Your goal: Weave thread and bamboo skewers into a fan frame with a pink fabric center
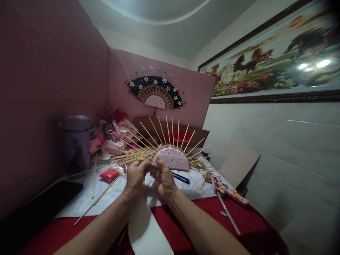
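Both hands hold up a half-round fan frame (pixel 172 159), covered in pale pink cloth with small red marks. Thin wooden sticks fan out from its curved edge, which has a brown cord-like border. My left hand (pixel 136 175) pinches the left corner between thumb and fingers. My right hand (pixel 165 179) grips the lower left edge, thumb on the cloth and fingers hidden behind. Just below the frame, a blue utility knife (pixel 181 177) lies on the white sheet (pixel 101 203). Under my forearms is a white ridged piece (pixel 148 230).
A finished dark fan with flowers (pixel 155 83) hangs on the pink board behind. Left stand a lidded purple cup (pixel 77 141), crumpled pink cloth (pixel 119 138) and a red packet (pixel 109 174). A flowered glue gun (pixel 228 191) and a clear glue stick (pixel 230 214) lie right.
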The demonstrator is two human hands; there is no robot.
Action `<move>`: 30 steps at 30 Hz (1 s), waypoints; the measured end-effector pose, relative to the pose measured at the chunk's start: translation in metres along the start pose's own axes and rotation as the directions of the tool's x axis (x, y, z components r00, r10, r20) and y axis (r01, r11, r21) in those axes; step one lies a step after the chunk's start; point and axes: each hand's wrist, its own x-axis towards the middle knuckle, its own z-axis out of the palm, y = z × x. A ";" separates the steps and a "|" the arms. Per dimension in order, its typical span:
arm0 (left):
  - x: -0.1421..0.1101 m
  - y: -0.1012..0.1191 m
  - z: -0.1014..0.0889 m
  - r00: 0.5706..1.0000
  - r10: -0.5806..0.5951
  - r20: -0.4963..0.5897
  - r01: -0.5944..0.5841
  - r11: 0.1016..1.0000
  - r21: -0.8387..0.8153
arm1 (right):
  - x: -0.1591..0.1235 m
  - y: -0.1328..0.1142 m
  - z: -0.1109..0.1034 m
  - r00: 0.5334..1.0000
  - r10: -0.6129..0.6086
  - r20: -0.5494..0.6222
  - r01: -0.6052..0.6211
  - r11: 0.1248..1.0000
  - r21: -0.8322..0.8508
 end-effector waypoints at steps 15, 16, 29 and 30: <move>-0.001 0.000 0.000 1.000 -0.024 -0.015 0.024 1.000 0.008 | -0.001 0.000 0.001 1.000 0.008 -0.009 -0.008 1.000 -0.008; -0.001 0.000 0.000 1.000 -0.024 -0.015 0.024 1.000 0.009 | -0.001 0.000 0.001 1.000 0.008 -0.008 -0.008 1.000 -0.011; -0.004 0.003 0.002 0.999 -0.026 -0.019 0.027 0.999 0.023 | -0.002 -0.001 0.002 1.000 0.009 -0.010 -0.009 1.000 -0.005; -0.004 0.003 0.002 0.999 -0.026 -0.021 0.026 0.999 0.024 | -0.002 -0.001 0.001 1.000 0.008 -0.012 -0.008 1.000 -0.004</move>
